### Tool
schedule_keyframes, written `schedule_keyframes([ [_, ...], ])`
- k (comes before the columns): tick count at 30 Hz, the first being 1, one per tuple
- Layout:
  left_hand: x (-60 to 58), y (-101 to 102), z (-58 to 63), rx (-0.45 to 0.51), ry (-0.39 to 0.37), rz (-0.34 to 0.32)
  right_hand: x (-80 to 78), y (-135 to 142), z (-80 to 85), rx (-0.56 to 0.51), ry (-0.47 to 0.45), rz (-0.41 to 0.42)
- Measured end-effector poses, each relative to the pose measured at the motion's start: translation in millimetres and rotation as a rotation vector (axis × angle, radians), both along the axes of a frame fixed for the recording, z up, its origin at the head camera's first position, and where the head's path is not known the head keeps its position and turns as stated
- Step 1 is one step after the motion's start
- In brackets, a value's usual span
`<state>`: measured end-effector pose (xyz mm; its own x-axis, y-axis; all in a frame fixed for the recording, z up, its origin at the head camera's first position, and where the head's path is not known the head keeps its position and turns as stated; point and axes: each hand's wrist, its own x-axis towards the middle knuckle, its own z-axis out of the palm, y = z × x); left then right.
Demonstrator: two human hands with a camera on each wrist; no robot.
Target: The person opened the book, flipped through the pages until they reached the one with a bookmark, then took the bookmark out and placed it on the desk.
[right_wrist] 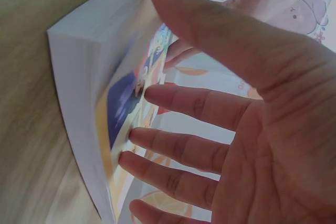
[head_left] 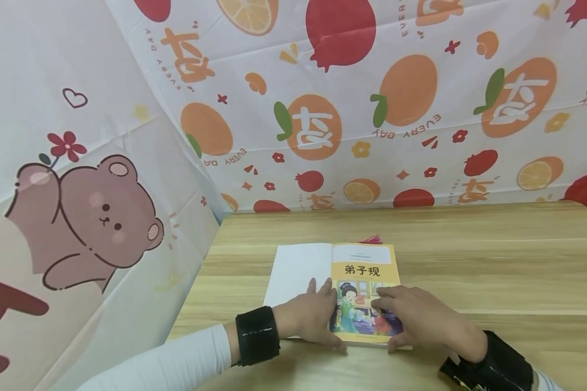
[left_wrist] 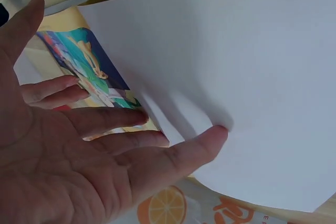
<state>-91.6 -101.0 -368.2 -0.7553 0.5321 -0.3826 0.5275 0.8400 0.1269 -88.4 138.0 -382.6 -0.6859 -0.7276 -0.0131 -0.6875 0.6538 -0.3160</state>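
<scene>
A thick paperback book (head_left: 342, 315) lies on the table, its yellow page with dark Chinese characters and a colourful drawing facing up on the right. A blank white leaf (head_left: 299, 266) is spread out to the left of it. Across the seam between the two rests my left hand (head_left: 313, 315), fingers straight, with the thumb toward the lower edge. My right hand (head_left: 423, 317) is spread at the right side, its fingertips (right_wrist: 152, 94) touching the illustrated page and the thumb near the lower right corner. White page edges (right_wrist: 79, 93) show the book's thickness in the right wrist view.
The wood-grain table (head_left: 494, 260) extends to both sides of the book. A pink tassel (head_left: 373, 239) pokes out behind the book's top edge. Fruit-printed cloth (head_left: 352, 108) hangs at the back, and a bear-printed cloth (head_left: 102, 217) at the left.
</scene>
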Motion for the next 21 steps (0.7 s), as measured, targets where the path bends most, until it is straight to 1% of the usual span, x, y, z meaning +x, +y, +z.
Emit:
schedule_keyframes([
  [5, 4.0, 2, -1.7, 0.024, 0.047, 0.032, -1.0, -2, 2.7, 0.021, 0.029, 0.041],
  [7, 7.0, 4, -2.7, 0.031, 0.060, 0.034, -0.6, -3, 3.9, 0.026, 0.050, 0.058],
  [11, 14.4, 7, -5.3, 0.038, 0.098, 0.016, 1.9, -5, 8.1, 0.021, 0.134, 0.079],
  [13, 17.0, 8, -6.9, 0.044, 0.133, 0.002, 3.5, -7, 10.6, 0.009, 0.184, 0.078],
  [16, 19.0, 9, -9.2, 0.054, 0.173, 0.002, 6.3, -8, 15.1, -0.028, 0.252, 0.065],
  [21, 19.4, 10, -9.0, 0.089, 0.173, 0.014, 6.5, -7, 20.0, -0.112, 0.364, 0.017],
])
